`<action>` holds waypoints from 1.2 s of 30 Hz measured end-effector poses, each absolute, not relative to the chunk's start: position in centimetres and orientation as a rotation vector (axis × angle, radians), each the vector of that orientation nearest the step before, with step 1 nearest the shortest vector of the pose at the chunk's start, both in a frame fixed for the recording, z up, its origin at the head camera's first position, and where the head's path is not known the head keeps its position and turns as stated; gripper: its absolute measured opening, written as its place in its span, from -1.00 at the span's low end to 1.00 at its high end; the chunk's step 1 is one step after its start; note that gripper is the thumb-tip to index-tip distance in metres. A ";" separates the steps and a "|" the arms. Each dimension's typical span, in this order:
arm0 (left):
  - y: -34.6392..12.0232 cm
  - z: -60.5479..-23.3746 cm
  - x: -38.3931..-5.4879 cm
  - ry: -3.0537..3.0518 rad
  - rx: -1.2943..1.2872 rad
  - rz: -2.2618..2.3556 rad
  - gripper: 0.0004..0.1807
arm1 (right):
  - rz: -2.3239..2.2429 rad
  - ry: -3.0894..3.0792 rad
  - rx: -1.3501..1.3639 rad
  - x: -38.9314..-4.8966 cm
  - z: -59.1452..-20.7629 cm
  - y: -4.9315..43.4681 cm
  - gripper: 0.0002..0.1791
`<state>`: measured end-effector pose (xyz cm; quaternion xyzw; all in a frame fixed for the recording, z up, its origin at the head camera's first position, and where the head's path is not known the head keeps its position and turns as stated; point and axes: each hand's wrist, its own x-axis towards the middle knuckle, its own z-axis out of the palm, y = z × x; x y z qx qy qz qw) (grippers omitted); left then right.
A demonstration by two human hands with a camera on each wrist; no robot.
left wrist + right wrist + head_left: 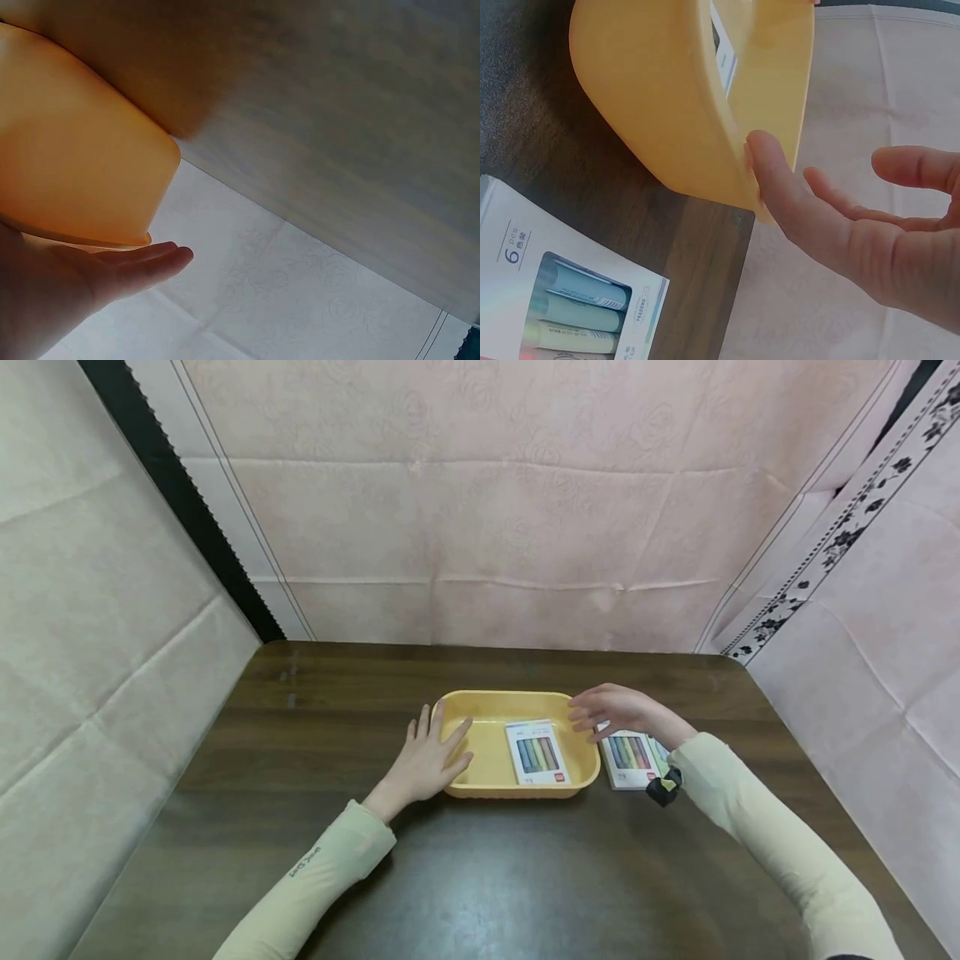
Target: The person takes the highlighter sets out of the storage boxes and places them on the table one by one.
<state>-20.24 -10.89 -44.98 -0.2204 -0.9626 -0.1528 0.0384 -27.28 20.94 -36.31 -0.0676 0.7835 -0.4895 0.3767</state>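
A yellow plastic tray (480, 718) stands on the table with a white box of highlighters (538, 753) lying inside it. My left hand (426, 760), fingers spread, rests along the tray's left rim; in the left wrist view, the hand (97, 281) lies against the rim of the tray (82, 150). My right hand (622, 708) is at the tray's right rim with its fingers loosely extended, holding nothing. In the right wrist view its fingers (780, 184) touch or nearly touch the rim. A second highlighter box (632, 764) lies just right of the tray, partly hidden beneath my right wrist.
The dark wooden table (480, 868) extends around the tray. Pale cloth (480, 527) hangs behind the table's far edge, with more cloth at both sides. Through its window, the box (562, 277) beside the tray shows several pastel highlighters. A black strap piece (663, 787) sits at my right wrist.
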 end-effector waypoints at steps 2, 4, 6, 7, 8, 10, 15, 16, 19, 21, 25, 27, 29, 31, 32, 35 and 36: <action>-10.9 -45.0 -20.2 -2.955 -0.674 -0.474 -0.37 | -1.246 2.018 -0.164 -27.4 -36.4 20.7 -0.46; -10.9 -45.1 -20.2 -2.961 -0.674 -0.476 -0.37 | -1.235 2.030 -0.164 -27.5 -36.6 20.4 -0.46; -10.9 -45.1 -20.1 -2.963 -0.676 -0.477 -0.37 | -1.234 2.040 -0.173 -27.7 -36.8 20.1 -0.47; -10.9 -45.0 -20.1 -2.964 -0.677 -0.479 -0.37 | -1.231 2.044 -0.182 -27.7 -36.9 20.0 -0.47; -10.9 -45.0 -20.1 -2.962 -0.677 -0.480 -0.37 | -1.225 2.049 -0.195 -27.8 -37.0 19.9 -0.48; -10.9 -45.1 -20.1 -2.958 -0.676 -0.477 -0.37 | -1.221 2.059 -0.202 -28.0 -37.3 19.5 -0.49; -11.0 -45.2 -20.1 -2.952 -0.674 -0.482 -0.37 | -1.212 2.077 -0.158 -28.5 -37.8 18.5 -0.49; -11.0 -45.3 -20.1 -2.952 -0.674 -0.483 -0.37 | -1.204 2.082 -0.153 -28.6 -37.9 18.3 -0.49; -10.9 -45.3 -20.1 -2.952 -0.677 -0.486 -0.37 | -1.168 2.112 -0.135 -28.8 -38.3 17.8 -0.50; -10.9 -45.3 -20.0 -2.952 -0.677 -0.488 -0.37 | -1.134 2.139 -0.137 -29.0 -38.5 17.6 -0.50; -10.9 -45.2 -20.0 -2.953 -0.677 -0.487 -0.37 | -1.089 2.159 -0.144 -29.2 -38.6 17.2 -0.51; -10.9 -45.2 -20.0 -2.953 -0.678 -0.488 -0.37 | -1.076 2.152 -0.147 -29.4 -38.6 17.1 -0.51; -10.9 -45.1 -20.0 -2.951 -0.681 -0.491 -0.37 | -1.065 2.142 -0.143 -29.6 -38.6 17.0 -0.52; -10.9 -45.1 -20.1 -2.951 -0.684 -0.495 -0.37 | -1.055 2.133 -0.136 -29.7 -38.6 17.0 -0.53; -10.8 -45.1 -20.1 -2.952 -0.686 -0.499 -0.37 | -1.050 2.129 -0.131 -29.8 -38.6 17.0 -0.53; -10.8 -45.1 -20.1 -2.952 -0.687 -0.513 -0.37 | -1.027 2.119 -0.137 -30.0 -38.7 16.8 -0.54; -10.9 -45.1 -20.1 -2.954 -0.685 -0.514 -0.37 | -1.019 2.118 -0.144 -30.1 -38.7 16.8 -0.54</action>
